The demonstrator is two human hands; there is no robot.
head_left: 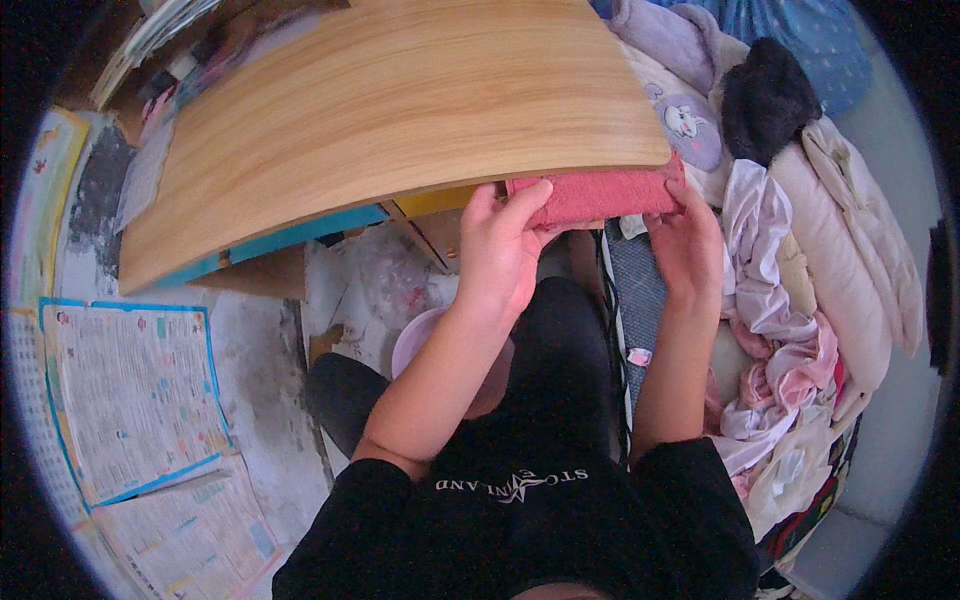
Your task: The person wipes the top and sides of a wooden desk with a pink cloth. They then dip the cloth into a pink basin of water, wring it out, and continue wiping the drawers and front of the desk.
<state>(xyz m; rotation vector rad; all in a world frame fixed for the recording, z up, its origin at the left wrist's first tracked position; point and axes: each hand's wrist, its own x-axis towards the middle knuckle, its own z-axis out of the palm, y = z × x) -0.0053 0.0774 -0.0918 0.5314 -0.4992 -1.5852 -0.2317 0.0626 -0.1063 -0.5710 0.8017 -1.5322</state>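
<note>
A folded red cloth [608, 196], towel-like in texture, is held level between my two hands at the front edge of the wooden desk [400, 100], close to its right corner. My left hand [505, 228] grips the cloth's left end, thumb laid on its face and the other fingers mostly hidden behind. At the opposite end, my right hand [688, 235] has its fingers closed round the cloth. The desk top's edge covers the upper side of the cloth, so I cannot tell how far back it reaches.
Beneath the desk are blue and yellow panels [435, 202]. Crumpled bedding [770, 250], a black furry thing [768, 100] and a rabbit-patterned cloth [688, 122] are heaped at right. Papers [135, 390] cover the left wall. Dark cables [612, 330] hang by my right forearm.
</note>
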